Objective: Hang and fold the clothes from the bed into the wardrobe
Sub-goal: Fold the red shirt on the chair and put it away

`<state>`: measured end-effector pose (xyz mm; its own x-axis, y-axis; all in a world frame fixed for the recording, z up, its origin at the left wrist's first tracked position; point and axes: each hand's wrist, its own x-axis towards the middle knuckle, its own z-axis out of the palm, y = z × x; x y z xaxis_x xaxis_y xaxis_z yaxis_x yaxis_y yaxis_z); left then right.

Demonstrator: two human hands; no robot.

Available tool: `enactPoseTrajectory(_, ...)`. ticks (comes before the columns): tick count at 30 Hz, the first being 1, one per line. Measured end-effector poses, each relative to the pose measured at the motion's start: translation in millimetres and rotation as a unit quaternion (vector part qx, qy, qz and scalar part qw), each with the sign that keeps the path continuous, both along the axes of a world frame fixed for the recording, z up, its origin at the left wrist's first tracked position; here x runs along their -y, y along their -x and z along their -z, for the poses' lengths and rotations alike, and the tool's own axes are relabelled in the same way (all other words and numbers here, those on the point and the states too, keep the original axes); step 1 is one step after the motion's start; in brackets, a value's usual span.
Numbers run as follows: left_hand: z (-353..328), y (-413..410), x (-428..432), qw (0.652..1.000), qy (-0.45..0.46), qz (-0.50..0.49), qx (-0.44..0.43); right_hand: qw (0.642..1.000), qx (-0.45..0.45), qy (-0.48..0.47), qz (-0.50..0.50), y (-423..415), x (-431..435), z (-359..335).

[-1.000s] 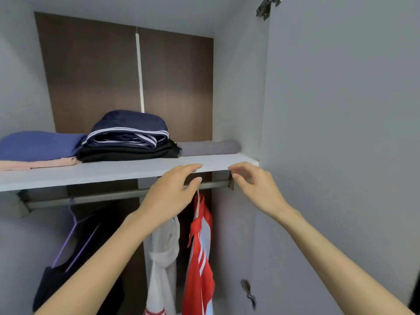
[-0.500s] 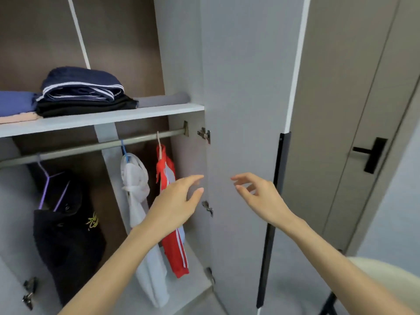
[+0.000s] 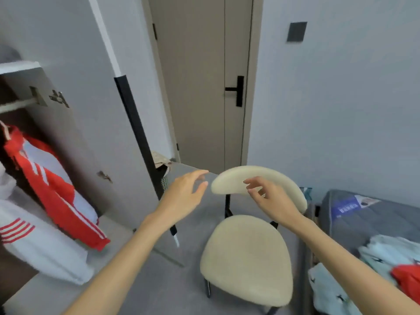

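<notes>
In the head view my left hand [image 3: 184,194] and right hand [image 3: 270,201] are both empty, fingers loose and spread, held in the air over the cream chair [image 3: 247,258] between wardrobe door [image 3: 91,110] and bed [image 3: 368,214]. I'd judge the job partly done: a red-and-white jacket [image 3: 52,189] and a white garment [image 3: 34,244] hang below the rail [image 3: 13,105], long axes running downward and slanting toward lower right in this wide view. Left to do are the pale blue clothes [image 3: 386,253] and a red garment [image 3: 409,280] on the bed, bunched with no clear long axis.
</notes>
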<state>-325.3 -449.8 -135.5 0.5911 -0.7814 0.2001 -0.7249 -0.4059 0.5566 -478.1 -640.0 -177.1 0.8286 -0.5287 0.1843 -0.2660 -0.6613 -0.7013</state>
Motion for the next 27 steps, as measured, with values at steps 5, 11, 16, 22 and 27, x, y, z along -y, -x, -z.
enactPoseTrajectory(5, 40.6, 73.7, 99.3, 0.994, -0.016, 0.093, -0.048, 0.995, -0.037, -0.008, 0.096, 108.3, 63.2, 37.5)
enactPoseTrajectory(11, 89.7, 167.0, 206.1, 0.976, -0.052, 0.196, -0.084, 0.973, -0.078, -0.038, 0.214, 232.5, 115.2, 88.2)
enactPoseTrajectory(16, 136.4, 239.2, 281.2, 0.950, -0.107, 0.267, -0.123, 0.942, -0.106, -0.077, 0.310, 322.8, 146.8, 143.3)
enactPoseTrajectory(22, 201.2, 301.3, 349.3, 0.922, -0.169, 0.310, -0.159, 0.895, -0.176, -0.113, 0.394, 388.8, 190.8, 210.6)
enactPoseTrajectory(27, 254.1, 328.1, 381.6, 0.903, -0.223, 0.312, -0.191, 0.875, -0.228, -0.150, 0.400, 404.8, 233.3, 257.9)
